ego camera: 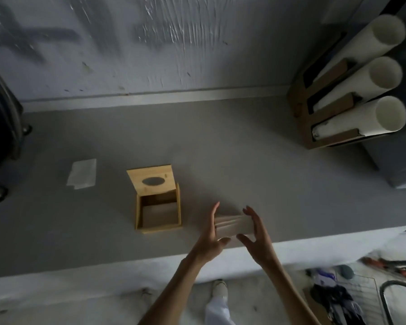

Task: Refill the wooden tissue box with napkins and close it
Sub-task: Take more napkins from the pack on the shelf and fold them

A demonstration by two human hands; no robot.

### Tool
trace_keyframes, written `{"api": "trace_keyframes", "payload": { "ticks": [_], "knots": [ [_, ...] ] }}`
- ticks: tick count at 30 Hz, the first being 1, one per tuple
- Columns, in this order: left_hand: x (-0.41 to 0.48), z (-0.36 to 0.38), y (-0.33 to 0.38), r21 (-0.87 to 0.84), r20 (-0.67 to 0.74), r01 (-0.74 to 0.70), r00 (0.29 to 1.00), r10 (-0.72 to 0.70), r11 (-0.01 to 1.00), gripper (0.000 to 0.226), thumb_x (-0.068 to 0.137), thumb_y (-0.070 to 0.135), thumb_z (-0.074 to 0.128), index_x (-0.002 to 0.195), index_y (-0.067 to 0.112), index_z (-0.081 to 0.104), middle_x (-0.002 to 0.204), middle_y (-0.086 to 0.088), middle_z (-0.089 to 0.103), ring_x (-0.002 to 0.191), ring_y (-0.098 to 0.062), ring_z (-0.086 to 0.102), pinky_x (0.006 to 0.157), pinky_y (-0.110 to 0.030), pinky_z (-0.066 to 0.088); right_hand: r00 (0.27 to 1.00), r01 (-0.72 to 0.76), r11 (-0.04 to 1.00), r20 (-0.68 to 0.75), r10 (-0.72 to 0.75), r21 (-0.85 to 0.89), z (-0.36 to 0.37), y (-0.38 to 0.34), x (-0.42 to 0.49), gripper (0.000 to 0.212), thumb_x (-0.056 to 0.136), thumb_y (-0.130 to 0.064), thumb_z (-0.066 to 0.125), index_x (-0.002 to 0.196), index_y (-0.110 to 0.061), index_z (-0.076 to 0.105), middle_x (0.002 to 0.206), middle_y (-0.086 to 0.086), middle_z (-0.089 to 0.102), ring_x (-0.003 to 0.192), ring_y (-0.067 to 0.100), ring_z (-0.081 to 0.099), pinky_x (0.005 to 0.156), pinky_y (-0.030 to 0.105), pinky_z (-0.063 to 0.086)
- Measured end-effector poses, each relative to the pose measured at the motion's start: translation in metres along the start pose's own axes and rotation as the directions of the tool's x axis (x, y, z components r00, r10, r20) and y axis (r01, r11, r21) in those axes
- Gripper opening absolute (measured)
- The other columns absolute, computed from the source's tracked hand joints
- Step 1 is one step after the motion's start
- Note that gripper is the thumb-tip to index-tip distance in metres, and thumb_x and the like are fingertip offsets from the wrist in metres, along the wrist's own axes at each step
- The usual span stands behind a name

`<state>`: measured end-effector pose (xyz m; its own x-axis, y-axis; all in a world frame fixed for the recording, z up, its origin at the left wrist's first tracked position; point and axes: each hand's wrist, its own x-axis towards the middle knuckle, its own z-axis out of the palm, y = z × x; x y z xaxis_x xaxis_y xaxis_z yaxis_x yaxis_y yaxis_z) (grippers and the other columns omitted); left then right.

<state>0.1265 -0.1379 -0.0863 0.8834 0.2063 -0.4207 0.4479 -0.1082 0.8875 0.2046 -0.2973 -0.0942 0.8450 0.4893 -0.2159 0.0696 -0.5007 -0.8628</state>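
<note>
The wooden tissue box (pixel 158 213) is sitting just left of the frame's centre on the grey table (pixel 244 160), its hinged lid (pixel 151 180) standing open and leaning back toward the wall — the oval slot in the lid is showing dark. The inside of the box is looking bare, though the dim light is making that hard to confirm. Just to the right of the box, near the table's front edge, a stack of white napkins (pixel 232 227) is being held between two hands: the left hand (pixel 211 240) is pressing on the stack's left end, the right hand (pixel 258 235) on its right end, each grip grasping the napkins with fingers extended rather than curled. The stack is apart from the box, not over its opening. Farther left, a loose white napkin (pixel 82 174) is lying flat on the table. At the upper right of the frame, three white tubes (pixel 361 78) are leaning in a cardboard holder (pixel 300 113) — well apart from the box.
</note>
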Motion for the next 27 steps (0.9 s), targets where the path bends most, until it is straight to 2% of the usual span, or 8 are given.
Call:
{"api": "trace_keyframes", "payload": {
  "ticks": [4, 8, 11, 14, 16, 19, 22, 27],
  "knots": [
    [0.001, 0.007, -0.002, 0.0, 0.002, -0.023, 1.0, 0.023, 1.0, 0.101, 0.079, 0.006, 0.071, 0.147, 0.039, 0.003, 0.142, 0.007, 0.039, 0.125, 0.008, 0.041, 0.102, -0.006, 0.033, 1.0, 0.022, 0.999, 0.019, -0.023, 0.029, 0.006, 0.006, 0.0, 0.086, 0.08, 0.0, 0.074, 0.149, -0.016, 0.026, 0.15, -0.012, 0.036, 0.139, 0.005, 0.035, 0.114, 0.021, 0.028],
    [0.01, 0.007, -0.001, -0.032, -0.047, -0.047, 0.998, 0.046, 0.998, 0.109, 0.077, 0.005, 0.072, 0.148, 0.039, -0.003, 0.137, -0.002, 0.044, 0.124, -0.004, 0.047, 0.104, -0.023, 0.044, 1.0, 0.02, 0.998, 0.015, -0.021, 0.067, 0.006, 0.005, 0.001, 0.089, 0.082, -0.003, 0.072, 0.152, -0.015, 0.019, 0.155, -0.011, 0.027, 0.144, 0.006, 0.027, 0.117, 0.022, 0.024],
    [0.013, 0.007, 0.003, 0.057, -0.071, -0.118, 0.99, 0.122, 0.991, 0.109, 0.075, -0.004, 0.07, 0.149, 0.029, -0.004, 0.143, -0.005, 0.036, 0.129, 0.002, 0.039, 0.105, -0.016, 0.039, 0.998, 0.035, 0.997, 0.043, -0.037, 0.063, 0.005, 0.002, 0.002, 0.09, 0.082, 0.0, 0.07, 0.151, -0.017, 0.016, 0.153, -0.012, 0.029, 0.142, -0.002, 0.027, 0.114, 0.015, 0.025],
    [0.011, 0.005, 0.004, 0.183, -0.09, -0.157, 0.98, 0.176, 0.97, 0.1, 0.077, -0.005, 0.063, 0.149, 0.032, 0.004, 0.157, 0.002, 0.013, 0.144, -0.013, 0.019, 0.116, -0.03, 0.028, 1.0, 0.014, 1.0, -0.002, -0.014, 0.02, 0.007, -0.001, 0.003, 0.087, 0.08, 0.008, 0.068, 0.147, -0.023, 0.022, 0.146, -0.01, 0.036, 0.134, -0.016, 0.029, 0.113, 0.013, 0.025],
    [0.01, 0.002, 0.001, 0.317, -0.087, -0.2, 0.967, 0.238, 0.927, 0.086, 0.081, 0.002, 0.061, 0.147, 0.03, 0.014, 0.155, 0.002, 0.018, 0.14, -0.01, 0.022, 0.116, -0.033, 0.03, 0.999, 0.007, 1.0, -0.044, -0.008, -0.012, 0.007, -0.003, 0.002, 0.086, 0.08, 0.009, 0.066, 0.145, -0.027, 0.024, 0.144, -0.01, 0.038, 0.134, -0.01, 0.033, 0.115, 0.021, 0.027],
    [0.006, -0.002, -0.007, 0.433, -0.097, -0.216, 0.954, 0.284, 0.875, 0.069, 0.086, 0.012, 0.061, 0.142, 0.024, 0.025, 0.143, -0.004, 0.031, 0.126, -0.007, 0.035, 0.108, -0.038, 0.042, 0.99, 0.08, 0.979, -0.098, -0.099, -0.186, 0.009, -0.007, -0.006, 0.093, 0.079, 0.013, 0.06, 0.152, -0.022, 0.016, 0.154, 0.003, 0.029, 0.144, 0.018, 0.027, 0.117, 0.039, 0.029],
    [0.006, -0.005, -0.013, 0.457, -0.092, -0.238, 0.946, 0.311, 0.857, 0.06, 0.091, 0.024, 0.055, 0.142, 0.021, 0.023, 0.142, -0.004, 0.03, 0.127, -0.015, 0.038, 0.106, -0.037, 0.042, 0.96, 0.148, 0.835, -0.127, -0.251, -0.531, 0.017, -0.023, -0.012, 0.104, 0.069, 0.013, 0.056, 0.154, -0.011, 0.001, 0.162, 0.016, 0.005, 0.15, 0.031, -0.004, 0.121, 0.05, 0.009],
    [0.011, -0.004, -0.017, 0.426, -0.086, -0.25, 0.945, 0.314, 0.869, 0.064, 0.089, 0.033, 0.054, 0.142, 0.015, 0.024, 0.143, -0.005, 0.032, 0.129, -0.013, 0.035, 0.11, -0.029, 0.034, 0.952, 0.247, 0.645, 0.059, -0.299, -0.723, 0.041, -0.028, -0.013, 0.101, 0.064, 0.004, 0.064, 0.153, -0.006, 0.017, 0.162, 0.011, 0.006, 0.15, 0.033, 0.002, 0.12, 0.054, 0.012]
  ]
}}
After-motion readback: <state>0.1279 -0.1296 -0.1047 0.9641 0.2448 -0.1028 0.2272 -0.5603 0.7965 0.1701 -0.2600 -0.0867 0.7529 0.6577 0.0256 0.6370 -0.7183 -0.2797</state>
